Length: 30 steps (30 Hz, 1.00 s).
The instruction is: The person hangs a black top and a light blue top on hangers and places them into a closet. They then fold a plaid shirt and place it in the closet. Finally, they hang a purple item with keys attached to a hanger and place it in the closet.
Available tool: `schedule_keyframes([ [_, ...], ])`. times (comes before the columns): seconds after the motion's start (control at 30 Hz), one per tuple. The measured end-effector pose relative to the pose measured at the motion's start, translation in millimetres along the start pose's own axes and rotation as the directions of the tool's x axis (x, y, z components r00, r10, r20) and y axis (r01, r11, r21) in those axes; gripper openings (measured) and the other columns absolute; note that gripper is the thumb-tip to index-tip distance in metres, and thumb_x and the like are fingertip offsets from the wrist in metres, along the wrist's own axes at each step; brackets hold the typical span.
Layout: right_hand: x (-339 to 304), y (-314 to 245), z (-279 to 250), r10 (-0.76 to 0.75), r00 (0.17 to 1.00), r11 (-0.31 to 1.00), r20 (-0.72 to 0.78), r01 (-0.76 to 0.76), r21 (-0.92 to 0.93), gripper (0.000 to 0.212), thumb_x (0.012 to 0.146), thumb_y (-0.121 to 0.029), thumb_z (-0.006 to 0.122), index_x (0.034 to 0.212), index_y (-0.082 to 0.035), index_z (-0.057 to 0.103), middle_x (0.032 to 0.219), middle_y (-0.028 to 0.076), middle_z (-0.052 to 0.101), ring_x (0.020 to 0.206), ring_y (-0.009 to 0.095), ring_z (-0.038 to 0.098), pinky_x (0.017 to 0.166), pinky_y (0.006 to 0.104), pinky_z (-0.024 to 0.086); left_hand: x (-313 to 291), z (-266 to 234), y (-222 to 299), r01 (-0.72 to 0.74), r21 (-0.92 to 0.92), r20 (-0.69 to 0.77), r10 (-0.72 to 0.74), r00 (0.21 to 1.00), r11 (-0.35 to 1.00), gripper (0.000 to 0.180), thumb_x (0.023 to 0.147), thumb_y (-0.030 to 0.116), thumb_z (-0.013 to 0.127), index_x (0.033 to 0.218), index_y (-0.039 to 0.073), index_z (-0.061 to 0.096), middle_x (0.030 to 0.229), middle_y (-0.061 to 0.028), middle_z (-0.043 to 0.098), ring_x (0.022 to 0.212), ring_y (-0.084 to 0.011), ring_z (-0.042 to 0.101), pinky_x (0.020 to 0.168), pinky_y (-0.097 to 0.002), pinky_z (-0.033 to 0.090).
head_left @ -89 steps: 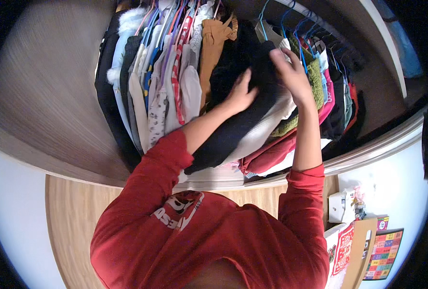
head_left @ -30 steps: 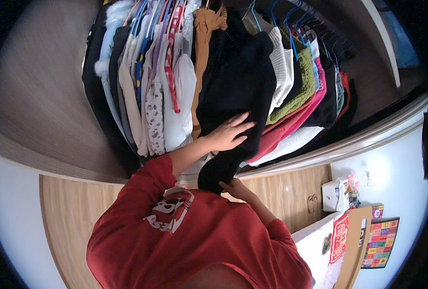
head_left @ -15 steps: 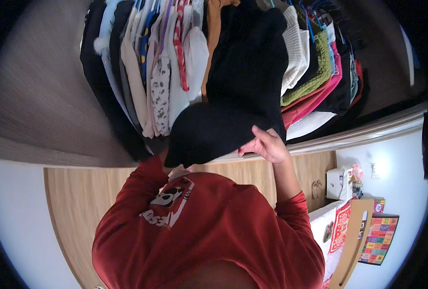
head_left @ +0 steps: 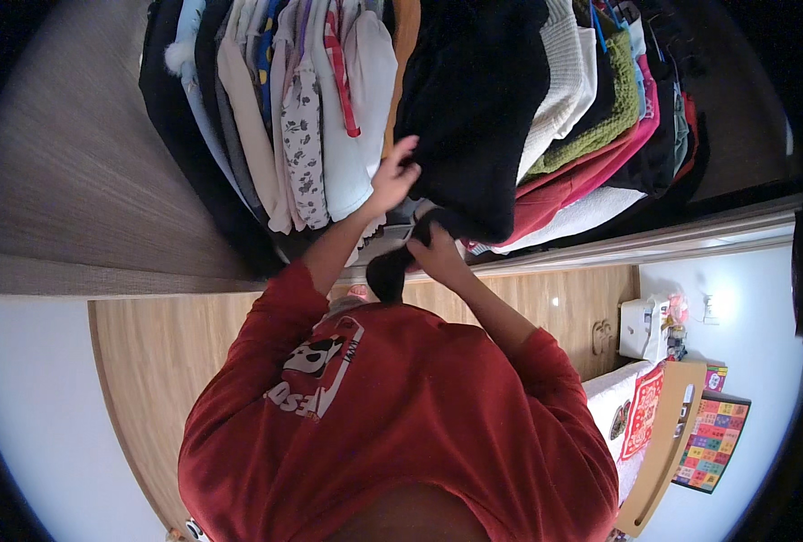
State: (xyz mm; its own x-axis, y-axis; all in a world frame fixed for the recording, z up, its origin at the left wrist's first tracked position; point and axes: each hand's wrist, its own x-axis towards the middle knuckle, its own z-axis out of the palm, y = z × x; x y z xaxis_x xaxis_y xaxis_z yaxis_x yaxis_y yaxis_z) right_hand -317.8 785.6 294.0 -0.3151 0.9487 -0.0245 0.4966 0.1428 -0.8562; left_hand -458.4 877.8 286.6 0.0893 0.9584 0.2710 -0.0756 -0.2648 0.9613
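Note:
A black garment (head_left: 474,117) hangs among other clothes on the wardrobe's rail side, in the upper middle. A narrow bunched length of black cloth (head_left: 389,271), which looks like its sleeve, hangs down below it. My right hand (head_left: 438,255) is closed round this length, just under the garment's lower edge. My left hand (head_left: 394,178) is raised at the garment's left edge, with fingers apart and nothing in them. Beside it hang an orange-brown garment (head_left: 405,68) and a pale whitish one (head_left: 371,72).
Light and patterned clothes (head_left: 304,144) hang to the left. A white knit (head_left: 550,99), a green knit (head_left: 614,113) and red garments hang to the right. The wardrobe's side panel (head_left: 58,163) and front edge (head_left: 112,282) frame them. Behind lie wooden floor (head_left: 167,379) and a bed (head_left: 614,411).
My left hand has come up from the lower left and now shows open beside the garment. My right hand has moved left, and the black cloth, spread wide before, is now bunched in it.

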Motion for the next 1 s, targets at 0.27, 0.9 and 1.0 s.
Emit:
schedule_keyframes([
  [0.27,111,-32,30,-0.126,0.98,0.992,-0.154,0.127,-0.004,0.032,0.073,-0.011,0.057,0.099,-0.002,0.042,0.078,0.021,0.053,0.076,0.031,0.056,0.07,0.0361,0.044,-9,-65,-87,-0.007,0.397,-0.046,0.027,0.999,0.918,0.057,0.081,-0.001,0.044,0.133,0.011,0.023,0.131,-0.013,0.031,0.12,-0.0218,0.031,0.098,-0.0297,0.024],
  [0.9,180,95,46,-0.026,0.903,0.982,0.43,0.103,-0.157,0.044,0.07,0.004,0.045,0.114,-0.001,0.043,0.113,0.014,0.049,0.103,0.023,0.048,0.088,0.0323,0.038,-57,-39,-51,0.18,0.226,0.18,-0.222,0.958,0.957,0.047,0.081,0.004,0.051,0.125,0.008,0.032,0.118,-0.0096,0.041,0.104,-0.0183,0.044,0.086,-0.0306,0.039],
  [1.0,133,147,33,-0.525,0.696,0.807,0.489,0.59,0.026,0.025,0.082,-0.011,0.046,0.104,-0.002,0.047,0.104,0.014,0.052,0.097,0.021,0.049,0.087,0.0322,0.037,-44,-3,13,0.174,0.002,0.172,-0.172,0.97,0.985,0.052,0.079,0.001,0.052,0.125,0.01,0.032,0.117,-0.0125,0.042,0.104,-0.019,0.045,0.084,-0.0304,0.041],
])
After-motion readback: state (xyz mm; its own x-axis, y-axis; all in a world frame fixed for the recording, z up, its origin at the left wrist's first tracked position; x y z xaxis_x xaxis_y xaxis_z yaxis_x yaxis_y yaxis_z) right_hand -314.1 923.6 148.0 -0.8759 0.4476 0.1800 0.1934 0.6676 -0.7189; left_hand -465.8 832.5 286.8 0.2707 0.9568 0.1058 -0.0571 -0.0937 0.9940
